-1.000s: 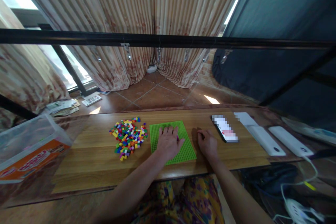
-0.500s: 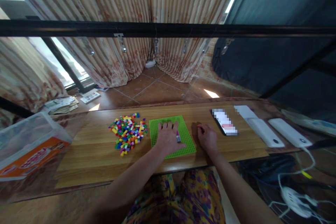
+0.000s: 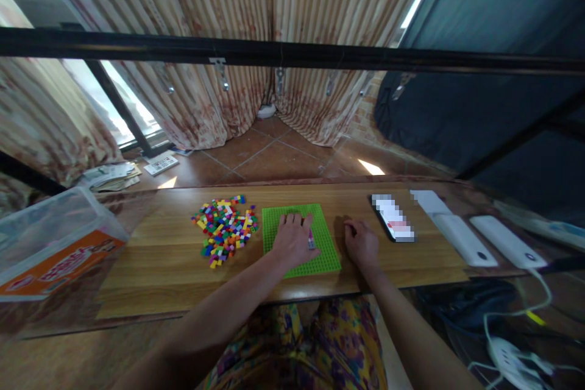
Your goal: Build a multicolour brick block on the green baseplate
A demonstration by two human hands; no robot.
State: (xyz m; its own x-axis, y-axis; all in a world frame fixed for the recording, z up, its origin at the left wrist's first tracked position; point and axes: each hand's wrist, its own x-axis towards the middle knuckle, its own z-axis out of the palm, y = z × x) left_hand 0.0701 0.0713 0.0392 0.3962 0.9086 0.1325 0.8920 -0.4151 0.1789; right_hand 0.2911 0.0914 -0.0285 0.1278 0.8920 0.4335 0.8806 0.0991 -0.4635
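My left hand (image 3: 294, 240) lies palm down over a green studded baseplate (image 3: 328, 256), its thumb stretched out to the side. The fingers are apart and slightly bent, and no held thing shows in them. A few small pink and grey bricks (image 3: 311, 242) stand on the plate between thumb and forefinger, partly hidden by the hand. To the right of the plate, my right hand (image 3: 362, 242) rests on the wooden board with its fingers curled in and nothing visible in them. Left of the plate spreads a pile of small multicoloured bricks (image 3: 225, 228).
A phone (image 3: 392, 217) lies on the board (image 3: 164, 256) at the right. Two white oblong devices (image 3: 466, 241) are beyond it. At the far left stands a clear plastic box (image 3: 64, 244) with an orange label. A black bar (image 3: 292, 56) crosses in front of the curtains.
The fingers of my left hand have bent a little more over the plate, and its thumb has drawn slightly inward. My right hand stays in place. The whole view has shifted slightly.
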